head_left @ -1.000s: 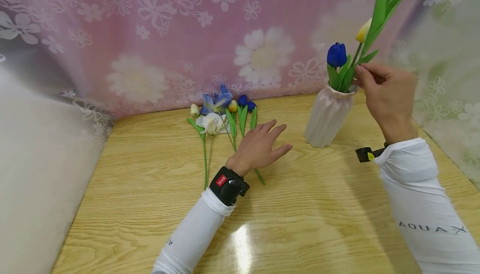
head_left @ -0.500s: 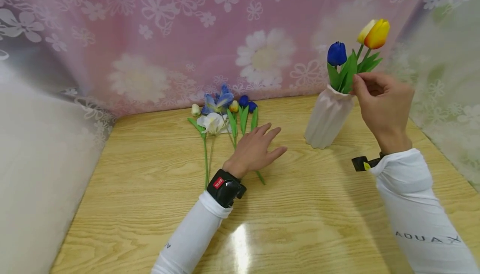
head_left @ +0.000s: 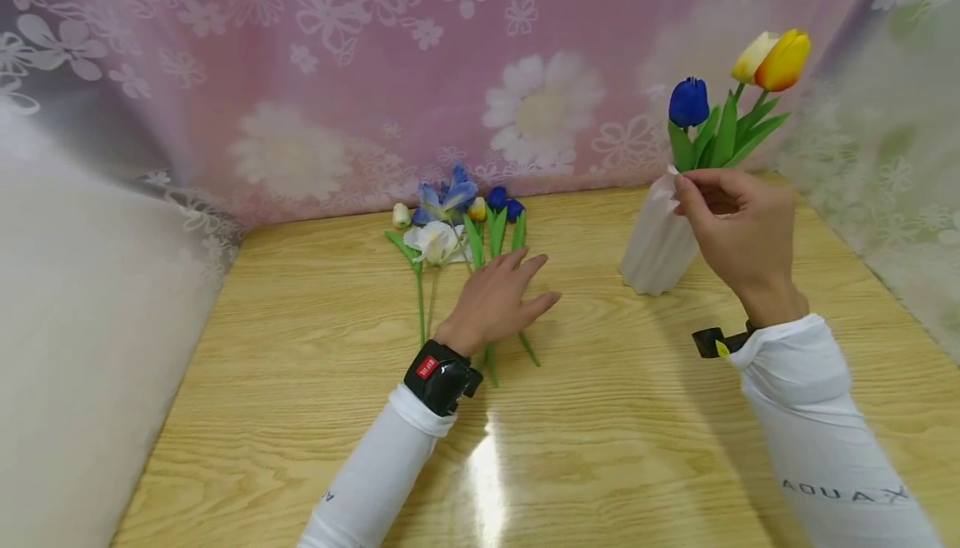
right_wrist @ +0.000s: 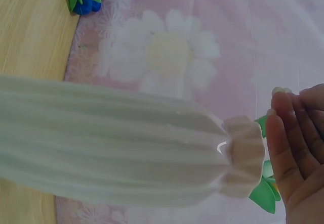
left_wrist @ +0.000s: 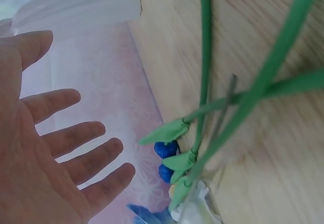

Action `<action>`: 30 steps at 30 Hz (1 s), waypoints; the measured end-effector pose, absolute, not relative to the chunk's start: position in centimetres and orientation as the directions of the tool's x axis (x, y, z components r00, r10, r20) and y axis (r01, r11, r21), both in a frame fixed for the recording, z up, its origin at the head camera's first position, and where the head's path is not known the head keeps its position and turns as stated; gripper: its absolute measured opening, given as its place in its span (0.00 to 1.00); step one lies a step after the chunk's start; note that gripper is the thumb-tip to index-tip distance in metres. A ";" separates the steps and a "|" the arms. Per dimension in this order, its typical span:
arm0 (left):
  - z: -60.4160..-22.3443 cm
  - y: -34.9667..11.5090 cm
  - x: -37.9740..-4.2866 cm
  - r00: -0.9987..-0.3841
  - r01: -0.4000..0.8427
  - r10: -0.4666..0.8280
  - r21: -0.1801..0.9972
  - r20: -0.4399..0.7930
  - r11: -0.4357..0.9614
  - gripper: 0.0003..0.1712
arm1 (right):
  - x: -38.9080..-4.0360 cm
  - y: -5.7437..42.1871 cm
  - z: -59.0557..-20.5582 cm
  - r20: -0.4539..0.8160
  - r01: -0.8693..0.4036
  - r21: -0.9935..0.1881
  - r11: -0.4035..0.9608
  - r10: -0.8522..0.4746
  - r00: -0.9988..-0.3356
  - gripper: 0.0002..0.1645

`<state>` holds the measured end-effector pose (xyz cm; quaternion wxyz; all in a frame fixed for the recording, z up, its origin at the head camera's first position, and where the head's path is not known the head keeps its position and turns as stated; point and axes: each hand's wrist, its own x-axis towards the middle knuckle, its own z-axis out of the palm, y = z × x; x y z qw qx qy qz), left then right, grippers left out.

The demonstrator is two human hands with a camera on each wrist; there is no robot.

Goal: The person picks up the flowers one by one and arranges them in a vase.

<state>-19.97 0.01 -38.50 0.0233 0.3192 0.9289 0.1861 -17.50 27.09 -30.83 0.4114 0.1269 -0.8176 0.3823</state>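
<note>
A tan wooden table (head_left: 600,431) is bearing blue, white and yellow artificial flowers (head_left: 438,241) at eleven o'clock and a ribbed white ceramic-looking vase (head_left: 654,241) at two. The left hand (head_left: 495,298) is hovering wide over green stems (left_wrist: 206,42); the right hand (head_left: 742,236) is bending its fingers at the rim's (right_wrist: 247,154) four o'clock, any grip unclear. Blue, cream and yellow-red tulips (head_left: 783,62) are standing inside.

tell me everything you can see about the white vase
The vase is whitish and glossy, ceramic-looking, with lengthwise ribs down its body and a narrower neck flaring into a wavy rim. It stands on the wooden table, toward the right of the head view, holding a blue tulip, a white-yellow tulip and a yellow-red tulip. The right hand is at the rim; whether it touches is unclear.
</note>
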 end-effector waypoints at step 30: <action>-40.3 -4.4 -19.9 -0.850 0.512 0.521 0.345 0.076 0.787 0.35 | -19.8 22.0 -38.3 0.517 -0.451 -0.611 0.651 -0.104 -0.850 0.11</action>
